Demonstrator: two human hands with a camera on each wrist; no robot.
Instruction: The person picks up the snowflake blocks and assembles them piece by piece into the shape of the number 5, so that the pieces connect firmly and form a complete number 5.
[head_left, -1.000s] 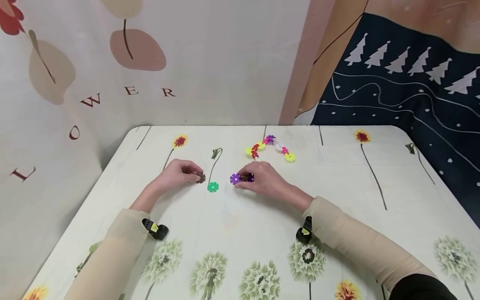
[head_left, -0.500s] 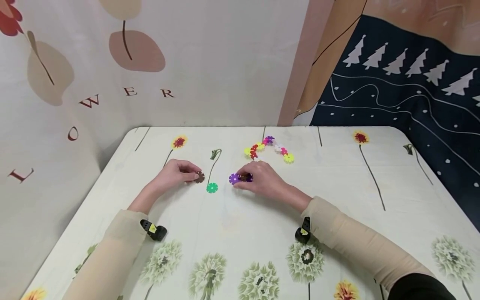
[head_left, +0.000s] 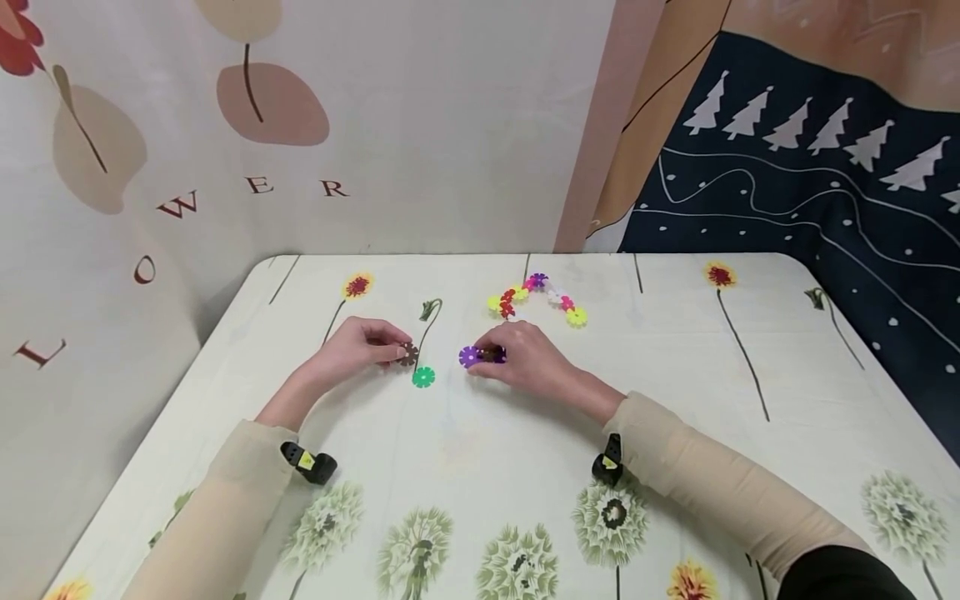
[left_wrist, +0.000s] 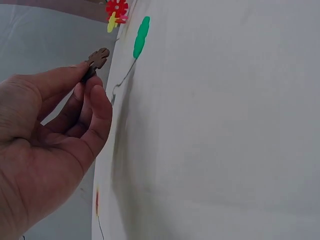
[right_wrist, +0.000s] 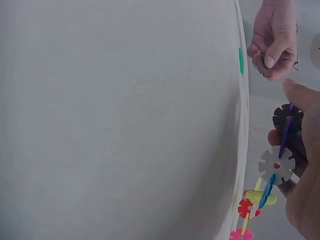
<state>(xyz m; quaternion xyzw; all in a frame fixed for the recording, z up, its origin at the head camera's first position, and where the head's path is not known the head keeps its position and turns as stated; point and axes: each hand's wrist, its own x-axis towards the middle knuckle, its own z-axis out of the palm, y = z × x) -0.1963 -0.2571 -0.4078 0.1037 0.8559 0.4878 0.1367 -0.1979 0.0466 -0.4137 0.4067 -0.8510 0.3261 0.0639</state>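
Between its thumb and fingers, my left hand [head_left: 360, 346] pinches a brown notched disc [head_left: 408, 355], a snowflake building piece, close to the green snowflake disc [head_left: 423, 377] on the table. To the right, my right hand [head_left: 525, 354] grips a purple snowflake disc [head_left: 468, 357]. The right wrist view shows a dark brown disc [right_wrist: 280, 116] slotted to that purple piece, then a white disc [right_wrist: 270, 167] and a blue disc [right_wrist: 267, 192] in line below. My fingers hide part of these pieces. The brown and purple discs are apart.
Beyond my right hand, a curved chain of joined snowflake discs [head_left: 538, 281] in several colours lies on the flower-printed tablecloth [head_left: 457, 442]. Whether all of it connects to the held pieces cannot be told from the head view. A patterned curtain [head_left: 450, 125] stands behind the table.
My left hand has shifted slightly right, bringing the brown disc nearer the green one and the purple one. My right hand stays almost still.
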